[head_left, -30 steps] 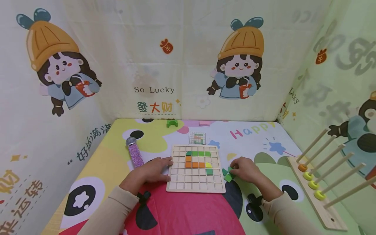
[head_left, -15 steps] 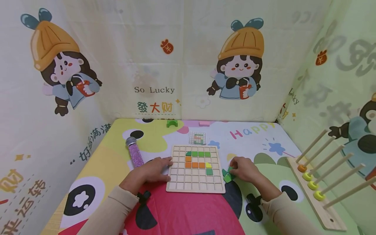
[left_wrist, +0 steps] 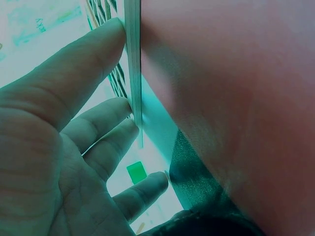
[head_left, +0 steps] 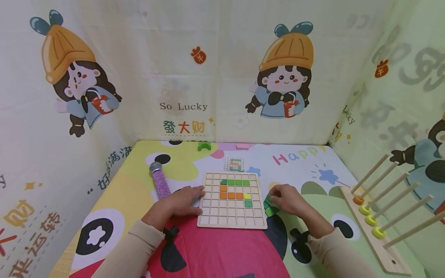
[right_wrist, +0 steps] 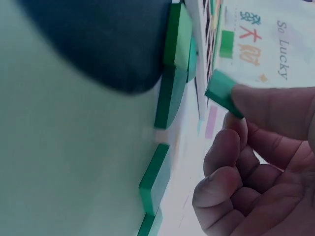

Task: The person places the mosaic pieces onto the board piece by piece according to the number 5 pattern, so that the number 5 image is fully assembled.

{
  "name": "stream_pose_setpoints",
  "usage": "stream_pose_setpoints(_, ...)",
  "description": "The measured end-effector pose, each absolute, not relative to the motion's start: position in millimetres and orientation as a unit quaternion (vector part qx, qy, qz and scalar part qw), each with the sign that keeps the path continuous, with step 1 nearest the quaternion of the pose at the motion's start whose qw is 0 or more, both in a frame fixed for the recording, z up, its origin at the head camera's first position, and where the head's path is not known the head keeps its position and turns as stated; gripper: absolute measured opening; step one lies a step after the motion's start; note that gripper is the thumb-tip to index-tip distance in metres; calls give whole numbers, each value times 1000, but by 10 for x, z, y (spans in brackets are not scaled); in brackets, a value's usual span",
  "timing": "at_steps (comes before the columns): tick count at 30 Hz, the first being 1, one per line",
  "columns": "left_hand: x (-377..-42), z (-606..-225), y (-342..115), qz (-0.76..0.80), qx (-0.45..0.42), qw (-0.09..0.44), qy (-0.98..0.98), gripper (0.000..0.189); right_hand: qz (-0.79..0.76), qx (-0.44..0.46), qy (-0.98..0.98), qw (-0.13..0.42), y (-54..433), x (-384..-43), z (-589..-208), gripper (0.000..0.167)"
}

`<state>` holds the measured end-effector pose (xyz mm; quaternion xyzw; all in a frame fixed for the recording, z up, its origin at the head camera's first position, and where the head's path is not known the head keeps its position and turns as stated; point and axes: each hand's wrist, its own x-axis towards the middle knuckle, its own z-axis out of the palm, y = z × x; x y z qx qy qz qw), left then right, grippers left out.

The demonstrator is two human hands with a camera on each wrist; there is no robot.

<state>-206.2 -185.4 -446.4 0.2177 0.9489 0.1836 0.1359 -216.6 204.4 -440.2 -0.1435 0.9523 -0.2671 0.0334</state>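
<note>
In the head view a wooden grid board (head_left: 231, 221) lies on the printed cloth, with green, orange and yellow pieces in some cells. My left hand (head_left: 185, 200) rests at its left edge; in the left wrist view, the fingertips of that hand (left_wrist: 83, 132) touch the board's side, with fingers fairly straight. Right of the board, my right hand (head_left: 289, 200) pinches a small green block (right_wrist: 222, 92) between thumb and forefinger, held above the cloth. Several loose green blocks (head_left: 271, 211) lie beneath and beside this hand, partly covered by it.
A small pattern card (head_left: 234, 163) lies beyond the board. To the left is a purple glittery microphone (head_left: 161, 181). A pegged wooden rack (head_left: 399, 258) with rings stands at right. A green arch block (head_left: 204, 146) and a pink block (head_left: 242, 146) sit at the back.
My right hand has shifted slightly left toward the board, with the pinched green block now at its fingertips. The left hand and board have stayed put.
</note>
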Motion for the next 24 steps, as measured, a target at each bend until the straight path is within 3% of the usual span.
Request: stream_pose_setpoints(24, -2045, -4437, -1839, 187, 210, 142, 949, 67, -296, -241, 918, 107, 1561, -2079, -4425, 3)
